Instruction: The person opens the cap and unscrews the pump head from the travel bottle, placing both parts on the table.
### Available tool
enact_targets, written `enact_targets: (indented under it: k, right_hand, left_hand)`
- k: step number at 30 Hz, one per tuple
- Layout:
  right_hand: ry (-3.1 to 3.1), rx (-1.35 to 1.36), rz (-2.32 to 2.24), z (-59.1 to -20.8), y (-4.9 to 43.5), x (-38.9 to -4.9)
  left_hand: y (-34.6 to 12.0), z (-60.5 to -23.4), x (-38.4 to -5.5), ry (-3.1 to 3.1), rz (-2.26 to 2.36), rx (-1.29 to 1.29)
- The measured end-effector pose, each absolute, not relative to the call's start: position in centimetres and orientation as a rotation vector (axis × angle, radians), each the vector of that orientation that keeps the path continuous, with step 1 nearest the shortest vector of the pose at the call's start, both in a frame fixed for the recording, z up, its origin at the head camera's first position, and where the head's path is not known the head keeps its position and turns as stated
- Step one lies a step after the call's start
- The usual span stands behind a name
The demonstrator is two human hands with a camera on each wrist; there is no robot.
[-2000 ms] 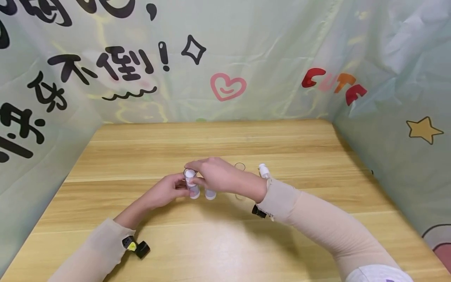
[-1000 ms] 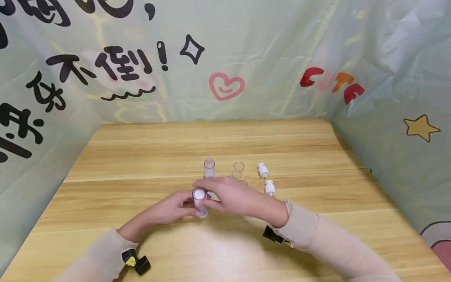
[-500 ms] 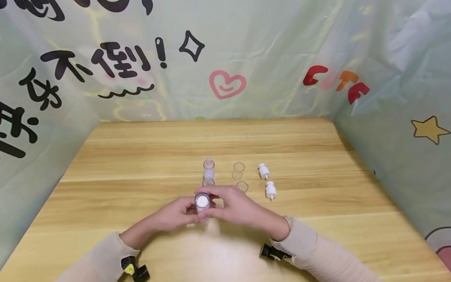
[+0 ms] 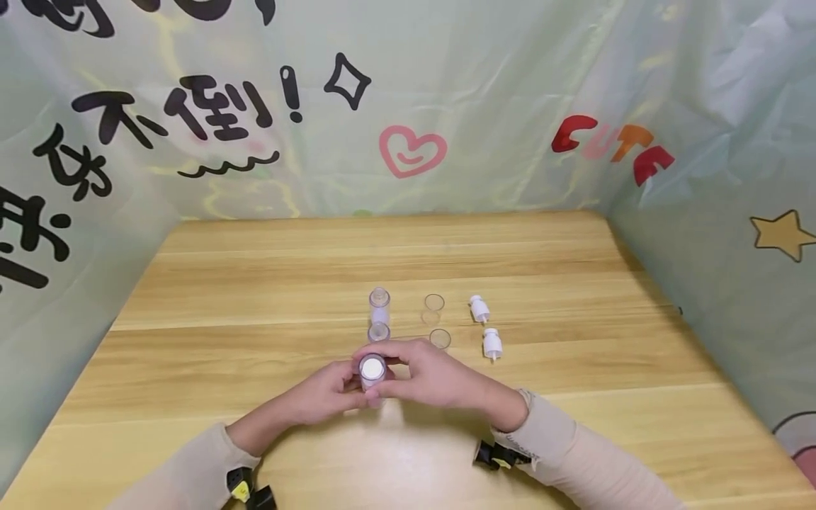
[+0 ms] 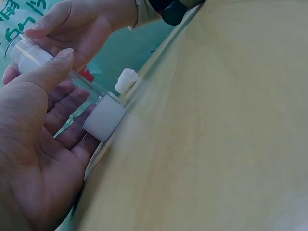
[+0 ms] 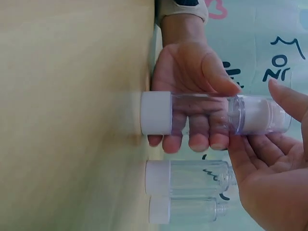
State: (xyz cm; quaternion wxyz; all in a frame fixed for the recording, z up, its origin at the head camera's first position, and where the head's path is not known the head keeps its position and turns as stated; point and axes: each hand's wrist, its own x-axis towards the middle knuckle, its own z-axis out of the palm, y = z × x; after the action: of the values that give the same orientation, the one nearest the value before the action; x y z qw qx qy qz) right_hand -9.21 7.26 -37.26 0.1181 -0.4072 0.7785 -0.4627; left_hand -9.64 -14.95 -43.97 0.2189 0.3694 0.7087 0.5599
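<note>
Both hands are on one clear bottle with a white base (image 6: 156, 113), which stands upright on the table. Its white pump head sits inside a clear cap (image 6: 276, 115) at the top. My left hand (image 4: 325, 393) holds the bottle's body, thumb on the near side and fingers behind, as the right wrist view shows. With thumb and fingers, my right hand (image 4: 433, 375) grips the clear cap. Just behind stand two more clear bottles, a nearer one (image 6: 199, 178) and a farther one (image 6: 192, 210), both with bare necks.
To the right of the bottles stand two loose clear caps, one farther (image 4: 434, 303) and one nearer (image 4: 440, 338). Beyond them are two white pump heads, one farther (image 4: 479, 309) and one nearer (image 4: 492, 344). A printed cloth (image 4: 484, 106) walls the wooden table (image 4: 255, 269).
Over two seconds both hands have brought the bottle toward me and slightly right, away from the other bottles. In the last half second they barely moved, and the grips look the same.
</note>
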Motion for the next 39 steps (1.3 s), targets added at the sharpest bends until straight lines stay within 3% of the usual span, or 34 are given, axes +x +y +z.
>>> enact_targets:
  k: [19, 30, 39]
  right_hand:
    - [2.152, -1.255, -1.368, -37.7, 7.3, -9.4]
    - [2.279, -1.423, -1.343, -37.8, 7.2, -9.2]
    - [2.386, -1.436, -1.471, -35.9, 8.0, -8.6]
  left_hand:
    - [-15.0, -44.5, -9.5, 1.943, 1.571, 1.005]
    - [-15.0, -44.3, -9.3, 1.973, 1.580, 1.023]
    - [-14.7, -44.2, -9.5, 2.007, 1.583, 1.004]
